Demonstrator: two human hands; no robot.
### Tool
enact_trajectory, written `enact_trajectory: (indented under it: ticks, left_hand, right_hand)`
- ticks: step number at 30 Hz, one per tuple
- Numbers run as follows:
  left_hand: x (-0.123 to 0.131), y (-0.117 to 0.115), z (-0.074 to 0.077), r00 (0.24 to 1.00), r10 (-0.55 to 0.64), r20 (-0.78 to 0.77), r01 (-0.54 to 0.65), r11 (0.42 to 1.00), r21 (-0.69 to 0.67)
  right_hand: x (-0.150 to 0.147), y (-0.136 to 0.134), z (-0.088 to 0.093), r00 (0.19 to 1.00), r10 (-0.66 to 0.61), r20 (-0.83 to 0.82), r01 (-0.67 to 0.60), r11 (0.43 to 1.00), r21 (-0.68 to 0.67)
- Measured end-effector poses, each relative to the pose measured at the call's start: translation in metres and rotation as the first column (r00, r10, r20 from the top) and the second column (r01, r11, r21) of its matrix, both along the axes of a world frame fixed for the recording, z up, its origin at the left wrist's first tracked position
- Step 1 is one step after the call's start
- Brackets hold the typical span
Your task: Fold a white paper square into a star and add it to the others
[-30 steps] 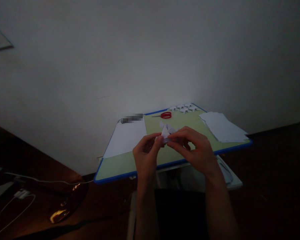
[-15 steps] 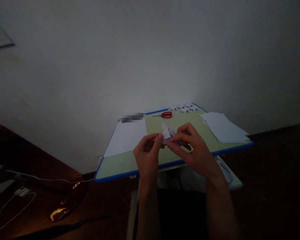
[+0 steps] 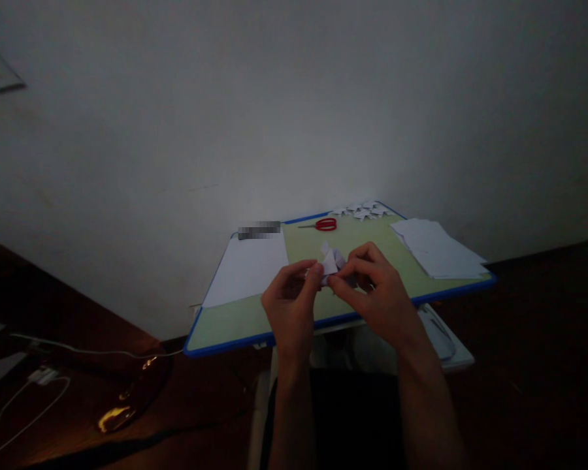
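You hold a small folded white paper piece (image 3: pixel 330 260) between both hands. It is lifted just above the middle of the pale green, blue-edged counter (image 3: pixel 235 323) rather than lying on it, so your fingertips can reach both of its sides. Your left hand (image 3: pixel 290 307) pinches its left edge narrowly between thumb and forefinger, which steadies it. Your right hand (image 3: pixel 379 297) closes on the right part, fingers curled over the top. That grip looks suited to pressing a crease. The lower part of the paper is hidden behind those fingers.

A large white sheet (image 3: pixel 247 267) lies flat to the left and a fanned stack of white sheets (image 3: pixel 438 248) to the right, both near your hands. The red-handled scissors (image 3: pixel 325 224) and a cluster of small folded white paper shapes (image 3: pixel 362 210) sit along the far edge, well apart from the hands and out of the middle space.
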State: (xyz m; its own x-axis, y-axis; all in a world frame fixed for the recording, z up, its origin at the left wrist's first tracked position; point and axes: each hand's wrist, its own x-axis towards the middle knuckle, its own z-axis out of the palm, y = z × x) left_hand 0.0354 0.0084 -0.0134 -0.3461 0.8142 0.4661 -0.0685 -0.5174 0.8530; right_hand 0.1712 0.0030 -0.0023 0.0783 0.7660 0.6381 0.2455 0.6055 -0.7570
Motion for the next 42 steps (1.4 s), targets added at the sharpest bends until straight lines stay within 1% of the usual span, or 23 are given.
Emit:
enact_trajectory:
  ticks: [7, 12, 20, 27, 39, 42]
  left_hand:
    - [0.0010, -0.0003, 0.0003, 1.000, 0.006, 0.001, -0.007, 1.000, 0.011]
    - [0.0012, -0.0006, 0.0011, 1.000, 0.006, 0.000, -0.006, 1.000, 0.011]
    - [0.0023, -0.0004, 0.0004, 1.000, -0.023, 0.011, 0.023, 1.000, 0.007]
    - [0.0026, 0.0010, 0.0000, 1.000, -0.020, 0.010, 0.020, 1.000, 0.009]
    - [0.0010, 0.0002, 0.0021, 1.000, -0.025, -0.009, 0.025, 1.000, 0.018]
    - [-0.0008, 0.0003, 0.0021, 0.998, -0.054, -0.031, 0.055, 0.998, 0.028]
  right_hand:
    - [-0.0030, -0.0010, 0.0018, 0.999, -0.036, 0.013, 0.037, 0.999, -0.012]
    - [-0.0024, -0.0013, 0.0021, 0.999, -0.032, 0.004, 0.032, 0.999, -0.023]
    - [-0.0018, -0.0008, 0.0016, 0.999, -0.040, -0.003, 0.040, 0.999, 0.001]
    - [-0.0015, 0.0000, 0.0009, 1.000, -0.025, -0.002, 0.025, 1.000, -0.005]
    - [-0.0018, 0.0021, 0.0008, 0.999, -0.026, -0.025, 0.025, 0.999, -0.041]
    - [-0.0019, 0.0021, 0.0009, 0.999, -0.037, -0.030, 0.035, 0.998, -0.053]
